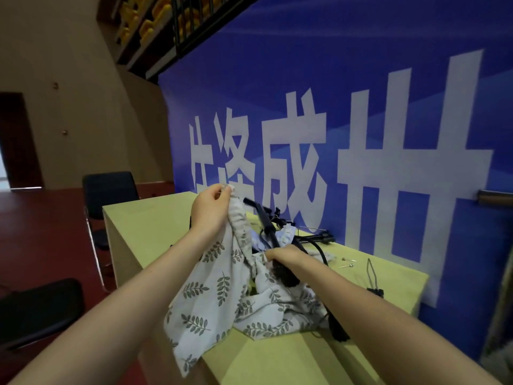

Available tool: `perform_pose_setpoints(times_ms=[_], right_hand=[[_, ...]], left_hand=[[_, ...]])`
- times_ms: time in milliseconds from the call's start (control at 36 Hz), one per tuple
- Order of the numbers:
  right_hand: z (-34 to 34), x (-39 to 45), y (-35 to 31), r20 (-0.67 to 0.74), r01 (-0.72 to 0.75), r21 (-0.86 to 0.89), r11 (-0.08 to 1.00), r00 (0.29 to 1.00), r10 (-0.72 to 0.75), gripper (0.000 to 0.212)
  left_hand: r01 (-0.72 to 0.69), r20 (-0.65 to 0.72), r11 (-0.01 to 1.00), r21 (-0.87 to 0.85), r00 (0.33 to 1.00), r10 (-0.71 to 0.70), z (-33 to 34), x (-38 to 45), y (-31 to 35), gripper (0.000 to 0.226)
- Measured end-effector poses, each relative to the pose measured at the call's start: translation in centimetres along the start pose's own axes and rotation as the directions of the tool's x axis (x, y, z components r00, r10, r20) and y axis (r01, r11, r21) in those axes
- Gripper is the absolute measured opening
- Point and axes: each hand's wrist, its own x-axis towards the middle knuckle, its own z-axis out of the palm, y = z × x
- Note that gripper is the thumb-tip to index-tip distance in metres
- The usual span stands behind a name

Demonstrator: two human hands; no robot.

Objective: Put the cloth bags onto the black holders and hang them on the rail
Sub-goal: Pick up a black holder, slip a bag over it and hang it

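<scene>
Leaf-print cloth bag (211, 295) draped off table edge; black holders (273, 234) piled behind.

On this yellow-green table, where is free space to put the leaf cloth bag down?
Bare table lies left of the left hand, up to the far left corner. Another bare strip runs along the near edge, below the leaf cloth bag. The middle is crowded with black holders, and the right hand is there.

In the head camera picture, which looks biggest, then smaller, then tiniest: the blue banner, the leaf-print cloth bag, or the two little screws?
1. Blue banner, by far.
2. Leaf-print cloth bag.
3. Screws, tiny specks on the table.
</scene>
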Motion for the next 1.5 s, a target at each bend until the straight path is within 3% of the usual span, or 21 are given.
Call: perform_pose_setpoints(times_ms=[139,333,444,500,639,806,889,1028,1139,1250,1306,1361,1417,1500], right_hand=[[-2.2,-0.6,0.7,-0.121,0.163,0.101,0.981,0.981,-0.151,0.021],[-6.5,-2.8,0.1,-0.216,0.375,0.213,0.902,0.919,-0.330,0.025],[-9.0,-4.8,-1.1,-0.173,0.416,0.474,0.776,0.908,-0.381,0.008],[-9.9,-6.4,-2.2,-0.142,0.394,0.569,0.722,0.912,-0.385,0.011],[-12.0,-9.0,-2.8,-0.108,0.411,0.595,0.691,0.892,-0.439,0.017],[-14.1,-10.1,-2.2,-0.168,0.475,0.553,0.684,0.868,-0.467,0.019],[-15.2,-10.7,-2.3,-0.199,0.500,0.538,0.679,0.858,-0.474,0.021],[-16.9,-11.6,-1.6,-0.227,0.544,0.481,0.687,0.835,-0.502,0.023],[-17.7,-12.4,-1.2,-0.222,0.565,0.483,0.669,0.818,-0.530,0.023],[-18.8,-13.7,-1.1,-0.224,0.580,0.503,0.641,0.803,-0.552,0.025],[-19.5,-14.7,-0.8,-0.214,0.579,0.515,0.632,0.801,-0.559,0.027],[-20.1,-15.6,0.1,-0.198,0.579,0.500,0.643,0.800,-0.567,0.026],[-20.7,-16.5,1.2,-0.187,0.569,0.464,0.679,0.812,-0.553,0.027],[-21.3,-17.5,3.5,-0.191,0.521,0.385,0.762,0.853,-0.486,0.027]], left_hand=[[0.002,-0.073,0.986,-0.166,0.997,-0.014,-0.4,1.5,1.7,0.027],[-0.113,-0.144,0.889,-0.443,0.988,0.054,0.8,3.0,7.1,0.020],[-0.042,-0.089,0.929,-0.368,0.996,0.009,4.5,2.7,7.3,0.022],[0.056,-0.008,0.959,-0.279,0.998,-0.061,6.4,2.0,6.2,0.025],[0.301,0.330,0.948,-0.106,0.910,-0.252,11.2,-0.9,2.3,0.023],[0.262,0.544,0.964,0.055,0.801,-0.248,14.5,-5.0,-0.1,0.025],[0.231,0.555,0.968,0.103,0.794,-0.248,15.2,-5.6,-0.5,0.026],[0.383,0.481,0.921,-0.068,0.822,-0.306,15.8,-5.2,1.5,0.041],[0.613,0.632,0.716,-0.333,0.709,-0.313,16.0,-4.8,5.0,0.059],[0.818,0.805,0.337,-0.466,0.550,-0.223,16.6,-4.2,9.5,0.072],[0.837,0.824,0.145,-0.527,0.545,-0.153,16.8,-3.6,12.0,0.072],[0.814,0.808,0.025,-0.581,0.580,-0.099,16.8,-2.8,14.1,0.073],[0.773,0.771,-0.001,-0.634,0.632,-0.076,17.0,-1.8,15.8,0.070],[0.713,0.716,0.131,-0.688,0.697,-0.034,17.0,-1.2,18.3,0.062]])
